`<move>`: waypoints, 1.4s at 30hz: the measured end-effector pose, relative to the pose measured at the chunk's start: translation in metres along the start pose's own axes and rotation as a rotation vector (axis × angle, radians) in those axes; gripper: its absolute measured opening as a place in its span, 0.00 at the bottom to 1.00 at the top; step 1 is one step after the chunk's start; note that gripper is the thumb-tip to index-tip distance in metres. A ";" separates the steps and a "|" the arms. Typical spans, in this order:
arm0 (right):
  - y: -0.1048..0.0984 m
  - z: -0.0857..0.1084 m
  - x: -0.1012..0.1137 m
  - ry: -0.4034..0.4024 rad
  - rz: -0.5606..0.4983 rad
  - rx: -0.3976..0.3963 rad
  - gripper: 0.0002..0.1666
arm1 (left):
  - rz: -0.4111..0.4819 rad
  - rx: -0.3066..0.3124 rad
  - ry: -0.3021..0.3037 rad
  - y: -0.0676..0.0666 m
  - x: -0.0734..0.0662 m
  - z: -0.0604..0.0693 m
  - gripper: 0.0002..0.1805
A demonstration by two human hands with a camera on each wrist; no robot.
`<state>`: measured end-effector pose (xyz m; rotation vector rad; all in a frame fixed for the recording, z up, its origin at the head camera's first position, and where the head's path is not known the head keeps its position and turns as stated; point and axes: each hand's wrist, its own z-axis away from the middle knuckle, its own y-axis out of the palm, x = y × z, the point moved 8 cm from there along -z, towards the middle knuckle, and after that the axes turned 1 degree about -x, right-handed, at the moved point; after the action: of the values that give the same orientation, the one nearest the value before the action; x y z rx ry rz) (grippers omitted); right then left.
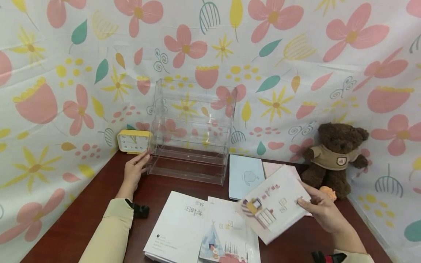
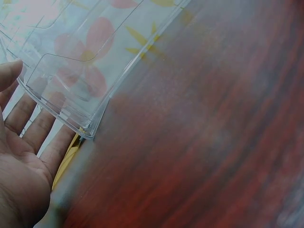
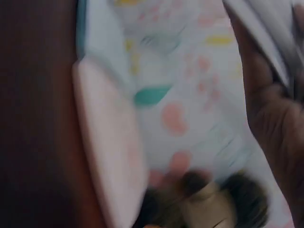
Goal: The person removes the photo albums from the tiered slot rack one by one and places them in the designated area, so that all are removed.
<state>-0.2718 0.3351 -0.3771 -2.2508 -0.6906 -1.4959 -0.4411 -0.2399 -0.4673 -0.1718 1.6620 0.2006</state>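
A clear tiered plastic rack (image 1: pixel 190 144) stands against the back wall. My left hand (image 1: pixel 134 171) is at its lower left side; in the left wrist view, the thumb is by the front edge of the rack (image 2: pixel 71 85) and the fingers (image 2: pixel 40 126) lie along its outer side. My right hand (image 1: pixel 323 208) grips a white illustrated notebook (image 1: pixel 274 204) by its right edge, tilted above the table. The right wrist view is blurred and shows only part of that notebook (image 3: pixel 273 28).
White booklets (image 1: pixel 177 226) and a tent-picture booklet (image 1: pixel 227 233) lie in front on the dark table (image 1: pixel 98 190). A blue notebook (image 1: pixel 245 175) and a pink one (image 1: pixel 279 167) are right of the rack. A yellow clock (image 1: pixel 135 141) and brown teddy bear (image 1: pixel 335 157) stand behind.
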 end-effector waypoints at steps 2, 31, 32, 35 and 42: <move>-0.011 0.010 -0.019 0.123 -0.114 0.030 0.40 | -0.001 0.007 0.001 0.001 -0.002 -0.001 0.34; -0.016 0.039 -0.110 0.563 -0.346 0.185 0.31 | 0.030 0.026 0.007 0.001 0.001 -0.001 0.29; -0.016 0.039 -0.110 0.564 -0.336 0.179 0.30 | 0.032 0.022 0.003 0.001 0.002 -0.001 0.29; -0.016 0.038 -0.112 0.567 -0.318 0.169 0.30 | 0.031 0.020 -0.007 0.001 0.003 -0.001 0.30; -0.017 0.038 -0.114 0.574 -0.296 0.155 0.29 | 0.019 0.021 -0.010 0.000 0.001 0.000 0.30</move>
<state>-0.2900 0.3467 -0.4963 -1.5323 -0.9312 -2.0213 -0.4413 -0.2395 -0.4681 -0.1394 1.6558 0.1978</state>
